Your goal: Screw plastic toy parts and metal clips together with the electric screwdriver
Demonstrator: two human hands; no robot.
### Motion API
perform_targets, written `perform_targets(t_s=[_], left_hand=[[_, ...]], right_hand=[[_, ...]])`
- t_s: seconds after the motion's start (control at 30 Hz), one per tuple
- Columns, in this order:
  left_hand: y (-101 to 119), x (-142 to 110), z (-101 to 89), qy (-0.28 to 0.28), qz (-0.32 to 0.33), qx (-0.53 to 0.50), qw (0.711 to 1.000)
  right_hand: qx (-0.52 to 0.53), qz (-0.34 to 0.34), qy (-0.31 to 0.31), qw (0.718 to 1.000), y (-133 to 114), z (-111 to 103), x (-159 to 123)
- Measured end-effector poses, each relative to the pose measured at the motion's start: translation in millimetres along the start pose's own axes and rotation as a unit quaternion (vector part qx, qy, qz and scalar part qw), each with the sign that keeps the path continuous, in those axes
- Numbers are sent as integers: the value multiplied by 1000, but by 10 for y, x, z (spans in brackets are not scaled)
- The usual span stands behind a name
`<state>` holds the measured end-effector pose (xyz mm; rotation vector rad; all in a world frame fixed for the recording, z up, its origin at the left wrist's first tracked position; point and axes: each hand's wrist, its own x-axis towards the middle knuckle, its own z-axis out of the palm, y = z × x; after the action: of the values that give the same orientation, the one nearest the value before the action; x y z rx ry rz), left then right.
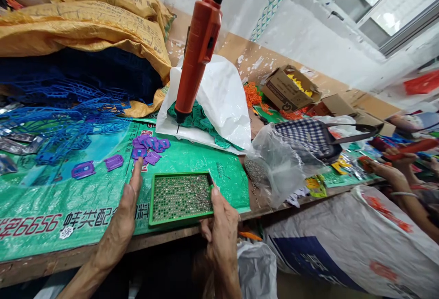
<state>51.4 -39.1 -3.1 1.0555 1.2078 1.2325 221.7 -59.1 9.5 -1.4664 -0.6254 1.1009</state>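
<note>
A green tray (pixel 151 198) holds many small metal screws, most standing in rows of holes and some heaped at its right end. My right hand (pixel 222 219) grips the tray's right edge, thumb on top and fingers curled below. To the left of the tray, my left hand (pixel 125 203) is stretched out and appears to hold nothing. Its index fingertip reaches the near side of a pile of purple plastic pieces (pixel 151 143); whether it touches them I cannot tell. Two more purple pieces, one of them the piece (pixel 114 162), lie apart to the left.
An orange electric screwdriver (pixel 199 52) hangs above a white bag (pixel 222 93) of green parts. Blue plastic frames (pixel 68 120) spread from a yellow sack (pixel 103 24). A clear bag (pixel 274 166) stands right; beyond, a co-worker's hand (pixel 391 171) is at work.
</note>
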Motion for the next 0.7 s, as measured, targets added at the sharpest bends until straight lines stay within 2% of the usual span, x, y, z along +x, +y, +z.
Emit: perform_targets(t_s=[0.07, 0.17, 0.27, 0.37, 0.43, 0.53, 0.7], left_hand=[[30, -10, 8, 6, -3, 3, 1000], [44, -24, 13, 0, 4, 15, 1000], [28, -29, 12, -6, -13, 8, 1000], [15, -22, 23, -7, 4, 21, 1000], [16, -12, 30, -13, 3, 6, 1000], [19, -6, 36, -23, -34, -42, 998], [7, -38, 72, -22, -31, -44, 998]], right_hand=[[2, -5, 5, 1000, 0, -3, -7], [-7, 6, -19, 1000, 5, 0, -16], [-6, 3, 2, 1000, 7, 2, -25], [-17, -1, 16, 1000, -5, 3, -38], [-29, -1, 15, 999, -18, 3, -48], [-35, -11, 31, 999, -38, 0, -63], [-53, -21, 32, 998, -77, -19, -84]])
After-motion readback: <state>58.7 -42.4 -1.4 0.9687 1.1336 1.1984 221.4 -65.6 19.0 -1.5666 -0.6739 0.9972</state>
